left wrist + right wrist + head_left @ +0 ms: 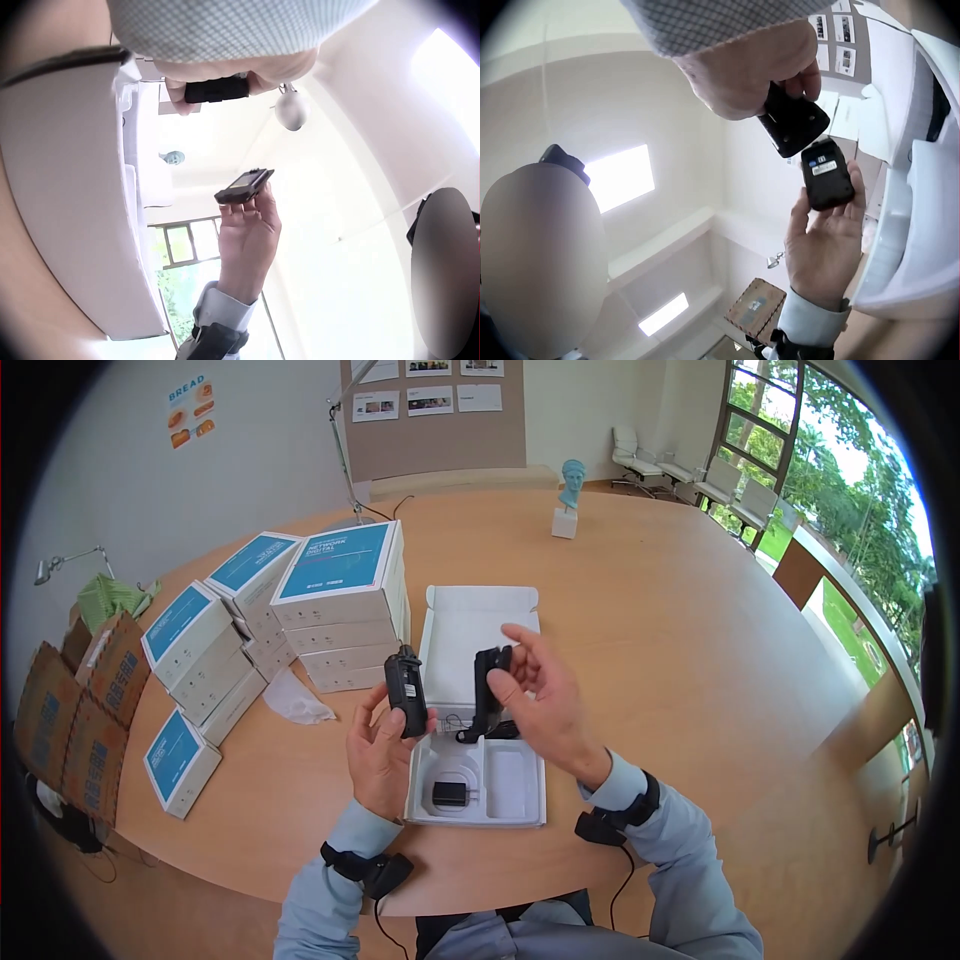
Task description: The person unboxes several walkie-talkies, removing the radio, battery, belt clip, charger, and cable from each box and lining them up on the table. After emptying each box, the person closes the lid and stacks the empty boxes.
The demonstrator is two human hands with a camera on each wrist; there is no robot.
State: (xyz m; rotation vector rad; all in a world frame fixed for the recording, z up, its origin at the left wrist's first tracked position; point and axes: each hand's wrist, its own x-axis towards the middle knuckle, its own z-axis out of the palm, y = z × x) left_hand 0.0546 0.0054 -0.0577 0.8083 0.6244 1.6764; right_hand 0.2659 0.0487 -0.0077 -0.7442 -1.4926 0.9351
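My left hand (pixel 380 760) holds a black handheld two-way radio (pixel 404 690) upright over the left side of an open white box (pixel 530 822). In the right wrist view the radio's back (pixel 828 180) faces the camera, with a pale label on it. My right hand (pixel 548 710) pinches a flat black battery pack (pixel 487 690) beside the radio. A label shows on the battery pack (pixel 244 186) in the left wrist view. The two pieces stand apart in the head view. Below them, a black plug adapter (pixel 450 794) lies in the box's left compartment.
Several white boxes with blue lids (pixel 338 565) are stacked at the left. A crumpled white bag (pixel 296 698) lies beside them. A blue bust (pixel 572 482) on a white block stands at the back of the wooden table (pixel 690 660). Brown cartons (pixel 85 730) are at far left.
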